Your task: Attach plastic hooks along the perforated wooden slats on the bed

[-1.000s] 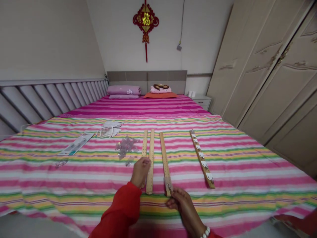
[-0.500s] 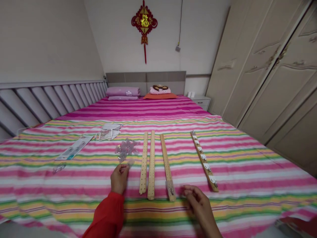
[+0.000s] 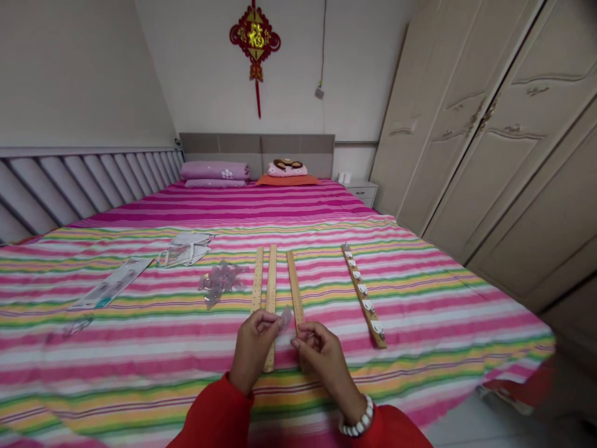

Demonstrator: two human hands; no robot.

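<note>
My left hand (image 3: 254, 345) pinches a small clear adhesive hook (image 3: 285, 317) between thumb and fingertips, above the wooden strips. My right hand (image 3: 321, 354) is just to its right, fingers curled, the thumb a little apart from them, with nothing visible between. It hides the near end of a perforated wooden strip (image 3: 295, 280). Two more perforated strips, a left one (image 3: 257, 274) and a middle one (image 3: 271, 267), lie alongside. Beyond my left hand is a pile of clear hooks (image 3: 221, 283). Farther right, a wooden strip (image 3: 362, 292) bears several white-backed hooks.
A flat hook package (image 3: 114, 283) and crumpled wrappers (image 3: 189, 247) lie at the left, with clear loose pieces (image 3: 78, 325) nearer. All rest on a striped bedsheet (image 3: 140, 373). Folded bedding (image 3: 214, 171) is by the headboard; a wardrobe (image 3: 466, 143) stands at the right.
My left hand has moved right with the clear hook, and my right hand has moved left and farther forward to meet it. The camera view has turned slightly to the right.
</note>
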